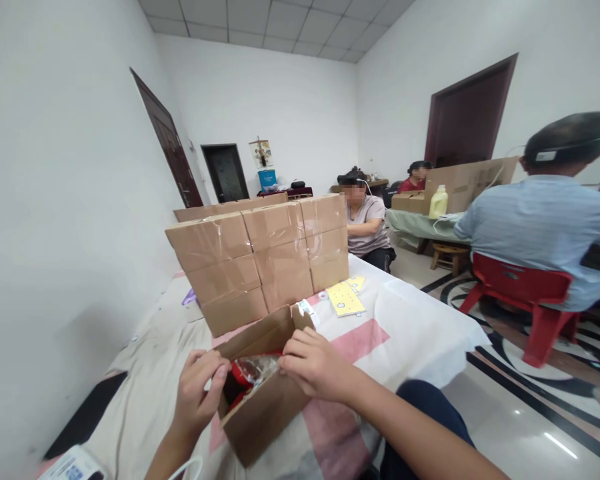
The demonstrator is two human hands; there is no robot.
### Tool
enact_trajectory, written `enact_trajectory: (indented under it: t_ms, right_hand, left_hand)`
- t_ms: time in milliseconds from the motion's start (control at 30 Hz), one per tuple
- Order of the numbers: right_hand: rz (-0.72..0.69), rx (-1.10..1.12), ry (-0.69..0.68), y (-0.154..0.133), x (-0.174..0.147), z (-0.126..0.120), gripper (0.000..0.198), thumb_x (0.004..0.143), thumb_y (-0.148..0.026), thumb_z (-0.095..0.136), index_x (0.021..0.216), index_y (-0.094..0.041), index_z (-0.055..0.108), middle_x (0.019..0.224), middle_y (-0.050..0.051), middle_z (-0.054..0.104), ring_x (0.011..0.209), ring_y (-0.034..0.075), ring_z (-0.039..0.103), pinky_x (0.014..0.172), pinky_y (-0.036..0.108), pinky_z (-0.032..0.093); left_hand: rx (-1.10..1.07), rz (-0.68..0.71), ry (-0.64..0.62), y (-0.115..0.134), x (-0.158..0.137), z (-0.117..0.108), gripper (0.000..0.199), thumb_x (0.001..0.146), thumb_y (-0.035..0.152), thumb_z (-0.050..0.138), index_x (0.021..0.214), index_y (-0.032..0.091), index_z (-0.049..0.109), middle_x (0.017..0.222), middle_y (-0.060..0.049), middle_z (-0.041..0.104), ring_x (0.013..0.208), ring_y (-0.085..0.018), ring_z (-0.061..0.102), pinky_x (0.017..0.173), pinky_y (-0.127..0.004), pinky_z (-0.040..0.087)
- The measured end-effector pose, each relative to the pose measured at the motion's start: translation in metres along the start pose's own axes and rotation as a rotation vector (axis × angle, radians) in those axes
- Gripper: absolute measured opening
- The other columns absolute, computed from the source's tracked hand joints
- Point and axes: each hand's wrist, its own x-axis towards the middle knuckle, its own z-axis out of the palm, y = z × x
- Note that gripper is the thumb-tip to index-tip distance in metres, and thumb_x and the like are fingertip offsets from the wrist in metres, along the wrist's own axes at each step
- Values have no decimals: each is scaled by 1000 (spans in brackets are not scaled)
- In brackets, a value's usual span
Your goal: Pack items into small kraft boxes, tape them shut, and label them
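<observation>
An open brown cardboard box (267,423) stands on the cloth-covered table in front of me. Inside it lies a clear plastic bag (264,367) with something red (241,375) in or beneath it; its exact kind is hard to make out. My left hand (200,383) is at the box's left side, thumb and fingers pinched at the bag's left edge. Over the right side, my right hand (313,363) has its fingertips closed on the bag's other edge. The lower part of the contents is hidden by the box wall.
A wall of stacked, taped cardboard boxes (280,257) rises behind the open box. Yellow patterned card pieces (346,299) lie to the right on the tablecloth (405,320). A white device (73,465) is at lower left. Several other people sit nearby, one on a red chair (520,283).
</observation>
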Motion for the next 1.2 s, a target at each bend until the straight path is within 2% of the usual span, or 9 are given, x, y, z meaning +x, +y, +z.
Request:
enact_trajectory:
  t_ms: [133, 367, 467, 600, 733, 833, 967, 1067, 1200]
  right_hand:
    - [107, 74, 29, 5, 0, -7, 22, 97, -37, 61, 107, -19, 68, 98, 6, 67, 92, 21, 53, 81, 37, 39]
    - [711, 551, 74, 45, -13, -12, 43, 107, -47, 34, 129, -21, 60, 125, 11, 65, 116, 25, 59, 101, 42, 44]
    - [706, 700, -55, 49, -17, -6, 51, 108, -51, 28, 118, -20, 67, 113, 8, 72, 103, 24, 65, 93, 39, 49]
    - [597, 583, -149, 42, -17, -6, 44, 104, -50, 43, 98, -20, 75, 101, 7, 74, 97, 24, 66, 91, 36, 48]
    - [566, 538, -193, 41, -15, -11, 28, 91, -47, 66, 97, -22, 76, 102, 7, 73, 101, 25, 64, 92, 36, 47]
    - [665, 517, -155, 40, -15, -4, 33, 84, -45, 75, 107, -22, 72, 109, 8, 70, 103, 26, 63, 93, 38, 47]
    - [732, 557, -61, 37, -18, 16, 56, 84, -39, 74, 134, -21, 56, 130, 12, 61, 118, 28, 57, 101, 42, 45]
    - [711, 597, -28, 35, -20, 30, 68, 82, -31, 72, 144, -20, 46, 141, 14, 52, 131, 29, 50, 109, 45, 41]
    - [724, 641, 0, 32, -19, 48, 47, 77, -14, 65, 124, -20, 63, 136, 12, 54, 130, 26, 52, 115, 44, 38]
  left_hand:
    - [11, -28, -43, 1, 3, 4, 25, 97, 11, 38, 88, 20, 60, 77, -1, 64, 76, -15, 59, 72, -30, 44]
    - [67, -10, -135, 4, 5, 1, 26, 100, 18, 40, 84, 22, 61, 75, 0, 65, 75, -16, 57, 71, -30, 41]
    - [75, -11, -160, 6, 5, 3, 29, 101, 17, 37, 82, 21, 59, 73, 0, 63, 72, -15, 57, 69, -28, 44]
    - [133, -20, -158, 3, 3, 11, 25, 100, 23, 47, 82, 22, 64, 74, 0, 68, 73, -15, 60, 72, -28, 46]
    - [271, -173, -120, -4, 1, 19, 26, 94, 37, 58, 111, 22, 70, 118, -11, 73, 111, -30, 64, 92, -45, 48]
    - [257, -285, -245, -4, 2, 16, 40, 95, 46, 52, 125, 23, 66, 123, -10, 73, 110, -29, 69, 90, -42, 55]
    - [90, -294, -477, 1, 8, -3, 39, 103, 42, 36, 114, 37, 73, 118, 6, 76, 106, -16, 72, 89, -26, 57]
    - [-131, -423, -614, 7, 15, -18, 51, 105, 41, 24, 116, 35, 74, 124, 3, 74, 114, -19, 70, 97, -33, 57]
    - [-60, -399, -684, 25, 23, -22, 34, 95, 48, 52, 117, 33, 74, 122, -2, 75, 111, -25, 71, 97, -40, 58]
